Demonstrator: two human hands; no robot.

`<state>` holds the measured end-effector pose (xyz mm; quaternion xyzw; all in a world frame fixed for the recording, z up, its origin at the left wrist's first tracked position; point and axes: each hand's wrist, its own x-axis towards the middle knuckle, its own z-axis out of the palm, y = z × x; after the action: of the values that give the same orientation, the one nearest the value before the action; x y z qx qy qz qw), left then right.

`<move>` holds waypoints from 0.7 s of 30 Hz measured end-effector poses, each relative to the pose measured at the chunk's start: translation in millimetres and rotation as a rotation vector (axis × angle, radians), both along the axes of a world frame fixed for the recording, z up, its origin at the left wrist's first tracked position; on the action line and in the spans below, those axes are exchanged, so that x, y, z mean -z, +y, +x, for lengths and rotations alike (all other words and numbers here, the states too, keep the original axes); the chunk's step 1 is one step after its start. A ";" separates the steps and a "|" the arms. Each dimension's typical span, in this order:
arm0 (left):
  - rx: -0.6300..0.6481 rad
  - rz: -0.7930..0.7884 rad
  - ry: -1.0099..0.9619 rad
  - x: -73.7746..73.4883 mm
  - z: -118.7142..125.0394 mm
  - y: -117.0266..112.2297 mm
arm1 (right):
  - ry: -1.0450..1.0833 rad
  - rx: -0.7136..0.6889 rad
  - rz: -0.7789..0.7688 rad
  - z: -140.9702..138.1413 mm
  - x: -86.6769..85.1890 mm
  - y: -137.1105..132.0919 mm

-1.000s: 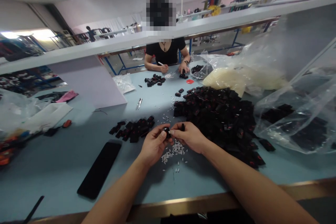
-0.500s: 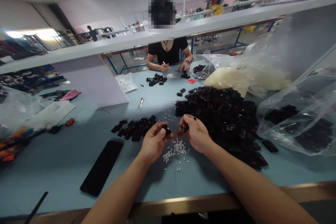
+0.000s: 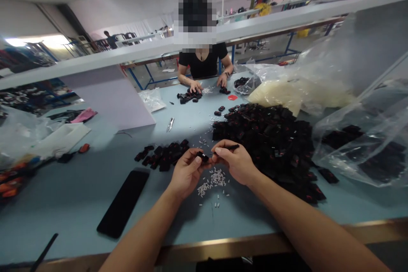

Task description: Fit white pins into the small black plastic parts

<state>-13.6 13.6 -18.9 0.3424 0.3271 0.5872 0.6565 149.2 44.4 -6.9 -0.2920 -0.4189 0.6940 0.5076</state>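
The left hand (image 3: pixel 188 174) and the right hand (image 3: pixel 236 162) are close together above the table, but they do not touch. The left hand pinches a small black piece (image 3: pixel 202 157) between its thumb and fingers. The right hand pinches a thin black stick (image 3: pixel 230 148), and the tip of the stick is just beside the small black piece.

Under the hands is a little pile of white bits (image 3: pixel 214 179) on the pale blue table (image 3: pixel 63 216). A big heap of black pieces (image 3: pixel 264 144) sits just past the right hand. A smaller heap of black pieces (image 3: pixel 162 156) sits just past the left hand. A flat black phone (image 3: pixel 123 203) lies to the left. Metal tweezers (image 3: pixel 170 124) lie farther up the table. A clear bag of pale stuff (image 3: pixel 296 95) lies past the big heap. Across the table, a person in a black shirt (image 3: pixel 200 64) has a hand (image 3: pixel 195 86) on more black pieces (image 3: pixel 186 96).
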 end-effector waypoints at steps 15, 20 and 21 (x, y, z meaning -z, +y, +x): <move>0.016 0.017 0.014 3.6 1.4 -0.2 | -0.074 0.024 0.014 -1.5 -0.1 -0.1; 0.007 0.016 0.014 3.1 1.8 -0.7 | -0.106 0.019 0.048 -0.7 0.6 -0.1; 0.006 0.009 0.013 2.9 2.1 -0.6 | -0.120 0.021 0.053 -0.6 0.9 0.0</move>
<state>-11.5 13.0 -21.8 0.3503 0.3279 0.5843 0.6545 148.6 44.5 -7.8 -0.3240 -0.4637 0.6584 0.4965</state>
